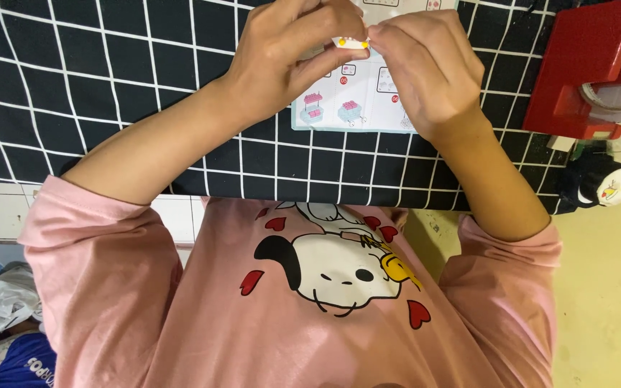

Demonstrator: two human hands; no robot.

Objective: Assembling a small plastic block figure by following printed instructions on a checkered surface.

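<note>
We pinched a small white piece (pixel 351 44) between both hands, left hand (pixel 289 57) and right hand (pixel 425 68), each grip closed on it. We held it just above the instruction sheet (pixel 357 108) so the pictured steps stayed readable.

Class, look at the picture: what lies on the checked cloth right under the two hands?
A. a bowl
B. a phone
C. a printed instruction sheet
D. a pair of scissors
C: a pale instruction sheet with small pictures of pink builds lies on the black checked cloth, just below the left hand and right hand, which pinch a small white piece between them.
</note>
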